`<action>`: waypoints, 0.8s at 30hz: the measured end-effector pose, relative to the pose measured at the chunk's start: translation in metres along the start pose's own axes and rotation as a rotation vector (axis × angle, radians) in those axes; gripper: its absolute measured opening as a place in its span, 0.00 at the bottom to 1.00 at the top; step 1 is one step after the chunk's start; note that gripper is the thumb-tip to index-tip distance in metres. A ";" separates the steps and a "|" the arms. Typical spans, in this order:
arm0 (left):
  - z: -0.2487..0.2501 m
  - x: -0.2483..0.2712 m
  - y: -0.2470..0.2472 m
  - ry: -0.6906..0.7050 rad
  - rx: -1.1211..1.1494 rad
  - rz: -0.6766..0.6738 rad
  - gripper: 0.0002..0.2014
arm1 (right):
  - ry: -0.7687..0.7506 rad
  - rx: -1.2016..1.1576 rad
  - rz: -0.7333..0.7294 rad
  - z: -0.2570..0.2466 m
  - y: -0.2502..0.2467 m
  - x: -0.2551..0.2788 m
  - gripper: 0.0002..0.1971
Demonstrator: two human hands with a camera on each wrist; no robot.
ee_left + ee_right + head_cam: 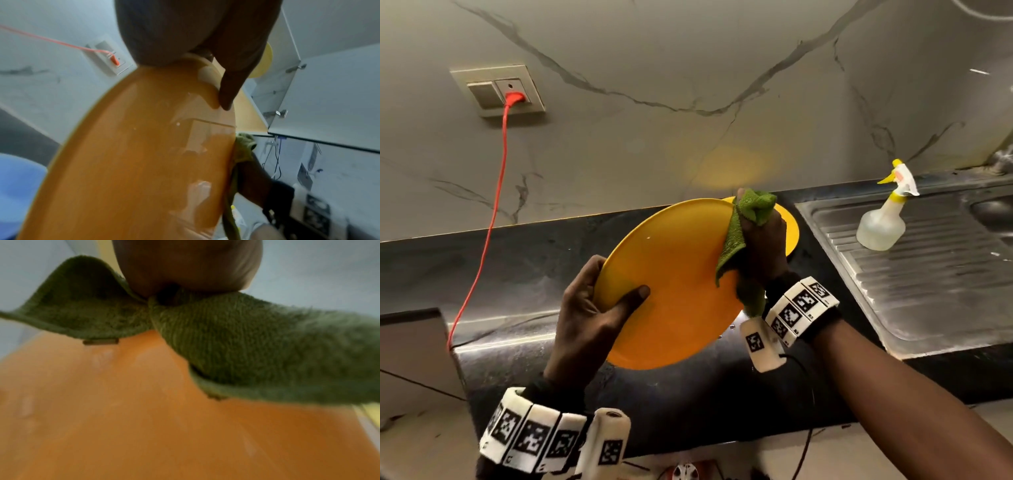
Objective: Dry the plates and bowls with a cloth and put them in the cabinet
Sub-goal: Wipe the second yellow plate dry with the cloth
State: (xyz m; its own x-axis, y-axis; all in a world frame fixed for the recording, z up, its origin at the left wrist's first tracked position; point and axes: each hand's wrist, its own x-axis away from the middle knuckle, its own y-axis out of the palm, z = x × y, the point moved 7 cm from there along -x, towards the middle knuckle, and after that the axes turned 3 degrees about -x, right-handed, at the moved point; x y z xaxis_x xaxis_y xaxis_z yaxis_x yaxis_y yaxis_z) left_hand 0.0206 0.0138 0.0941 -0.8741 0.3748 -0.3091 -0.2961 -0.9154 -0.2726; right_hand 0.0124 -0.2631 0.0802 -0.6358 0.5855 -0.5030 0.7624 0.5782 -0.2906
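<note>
Left hand (589,318) grips the orange plate (674,284) – right hand (760,246) clutches the green cloth (751,210); no readable writing.

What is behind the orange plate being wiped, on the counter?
Behind the orange plate a second yellow plate lies on the black counter. Only its right edge shows; the rest is covered by the held plate, the green cloth and the right hand.

The second yellow plate (791,229) on the table (517,260) is mostly hidden behind the right hand (760,246) and green cloth (750,212). Left-hand fingers sit behind the held plate (674,284). The right wrist view is blurred; cabinet (329,97) contents are unclear.
</note>
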 end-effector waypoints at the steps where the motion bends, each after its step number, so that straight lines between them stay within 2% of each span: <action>1: -0.001 -0.002 0.001 -0.001 -0.032 -0.033 0.19 | -0.056 0.035 0.014 -0.009 -0.001 0.000 0.11; 4: 0.007 -0.013 0.012 0.083 -0.180 -0.147 0.18 | -0.346 0.066 0.001 -0.068 0.000 0.016 0.16; 6: 0.015 -0.018 0.023 0.146 -0.207 -0.189 0.17 | -0.587 0.116 -0.106 -0.102 0.017 0.038 0.12; 8: 0.020 -0.018 0.027 0.186 -0.163 -0.166 0.18 | -0.664 0.179 -0.175 -0.115 0.032 0.047 0.10; 11: 0.013 -0.013 0.027 0.203 -0.225 -0.126 0.14 | -0.662 0.150 -0.190 -0.106 0.040 0.045 0.16; 13: 0.005 -0.007 0.022 0.190 -0.292 -0.082 0.13 | -0.636 0.109 -0.167 -0.092 0.043 0.045 0.15; 14: 0.000 -0.005 0.018 0.168 -0.270 -0.066 0.13 | -0.587 0.082 -0.131 -0.082 0.040 0.041 0.15; 17: -0.005 -0.002 0.003 0.103 -0.148 -0.034 0.13 | -0.278 -0.051 0.016 -0.036 0.023 0.023 0.15; 18: -0.005 -0.003 -0.002 0.094 -0.128 -0.026 0.14 | -0.220 -0.067 0.054 -0.025 0.018 0.021 0.15; 21: -0.008 -0.003 -0.003 0.031 -0.042 -0.058 0.18 | -0.116 -0.081 0.050 -0.007 0.010 0.020 0.21; 24: -0.012 -0.005 0.004 -0.034 0.011 -0.147 0.21 | -0.164 0.029 0.056 -0.011 0.007 0.014 0.22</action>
State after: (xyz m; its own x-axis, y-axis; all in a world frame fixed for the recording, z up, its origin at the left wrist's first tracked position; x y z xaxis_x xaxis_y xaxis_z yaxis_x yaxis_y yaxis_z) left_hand 0.0281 0.0102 0.0839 -0.8338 0.4996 -0.2351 -0.4256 -0.8528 -0.3027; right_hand 0.0074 -0.2449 0.0801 -0.5655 0.5147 -0.6445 0.8010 0.5289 -0.2805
